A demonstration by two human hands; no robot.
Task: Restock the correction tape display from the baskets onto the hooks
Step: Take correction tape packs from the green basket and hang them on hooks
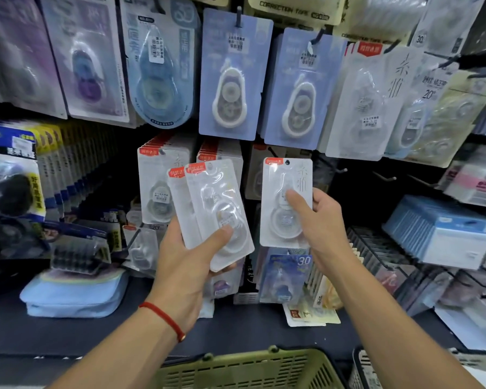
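Two packs [208, 209] overlap in left hand [188, 265], rear one half-hidden.

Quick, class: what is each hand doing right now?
Left hand: grips two tape packs.
Right hand: holds one tape pack, thumb on its front.

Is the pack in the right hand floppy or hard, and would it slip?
The pack probably stays stiff: it stands straight though the right hand holds only its lower part. Its shiny plastic front looks a bit slippery. It seems light, since a thumb and fingers carry it.
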